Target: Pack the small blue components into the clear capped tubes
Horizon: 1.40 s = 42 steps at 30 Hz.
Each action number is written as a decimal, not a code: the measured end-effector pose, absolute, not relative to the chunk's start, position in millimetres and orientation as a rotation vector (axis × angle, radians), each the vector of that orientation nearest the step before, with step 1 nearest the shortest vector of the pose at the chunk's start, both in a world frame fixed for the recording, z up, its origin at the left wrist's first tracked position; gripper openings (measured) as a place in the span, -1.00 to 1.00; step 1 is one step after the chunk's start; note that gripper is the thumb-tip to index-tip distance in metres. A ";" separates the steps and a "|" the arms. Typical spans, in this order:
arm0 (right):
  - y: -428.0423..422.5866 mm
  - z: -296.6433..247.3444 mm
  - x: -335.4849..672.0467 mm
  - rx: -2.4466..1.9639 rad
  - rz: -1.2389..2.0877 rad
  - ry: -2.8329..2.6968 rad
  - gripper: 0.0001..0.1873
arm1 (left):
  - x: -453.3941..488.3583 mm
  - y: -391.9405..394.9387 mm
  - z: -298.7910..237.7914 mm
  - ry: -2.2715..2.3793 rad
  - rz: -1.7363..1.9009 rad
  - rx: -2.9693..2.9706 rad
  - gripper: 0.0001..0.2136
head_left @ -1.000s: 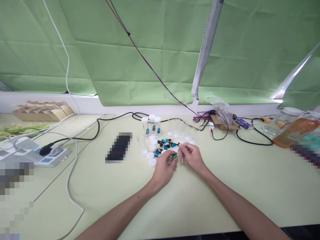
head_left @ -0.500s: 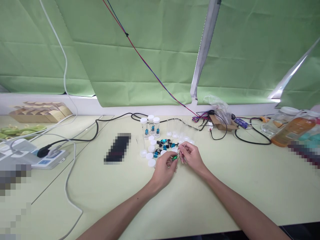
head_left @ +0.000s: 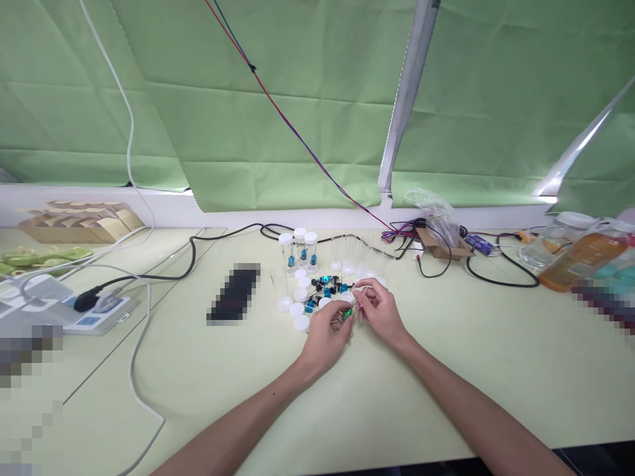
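My left hand [head_left: 327, 334] pinches a small green cylindrical component [head_left: 347, 313] by its body. My right hand [head_left: 380, 307] pinches the thin wire lead [head_left: 364, 293] that sticks out of that component. Both hands hover just above the pale green table [head_left: 446, 370]. Right behind them lies a heap of small blue and black components [head_left: 327, 286] with several loose white caps [head_left: 299, 309]. Three capped clear vials [head_left: 299, 250], each with a blue part inside, stand upright behind the heap, and several open clear vials [head_left: 347, 254] stand to their right.
A pixelated dark object [head_left: 234, 293] lies left of the heap. A white power strip [head_left: 94, 311] with black and white cables sits at the left. Tangled wires and a small cardboard box [head_left: 441, 246] lie at the back. Bottles [head_left: 575, 254] stand at the far right.
Both hands stay on the green component with only slight finger movement. The view has shifted a little to the right since the earliest frame.
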State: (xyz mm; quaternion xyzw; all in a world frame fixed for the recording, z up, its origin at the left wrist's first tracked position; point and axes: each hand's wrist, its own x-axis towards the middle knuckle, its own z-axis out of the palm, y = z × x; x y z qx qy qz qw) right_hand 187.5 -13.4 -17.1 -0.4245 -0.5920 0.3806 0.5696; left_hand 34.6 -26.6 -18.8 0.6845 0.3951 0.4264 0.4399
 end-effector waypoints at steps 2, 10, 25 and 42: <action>-13.5 -17.6 187.5 -0.999 0.880 -1.414 -0.77 | 34.6 -26.5 -18.9 0.979 1.064 1.701 -0.81; -13.2 -17.7 187.1 -1.028 0.861 -1.457 -0.77 | 34.0 -26.5 -19.1 0.971 1.048 1.713 -0.82; -15.1 -12.2 187.8 -1.100 0.781 -1.573 -0.78 | 34.5 -27.1 -18.1 0.985 1.015 1.700 -0.80; -15.5 -12.8 194.4 -1.024 0.647 -1.745 -0.43 | 33.5 -24.1 -13.3 0.940 1.075 1.569 -0.77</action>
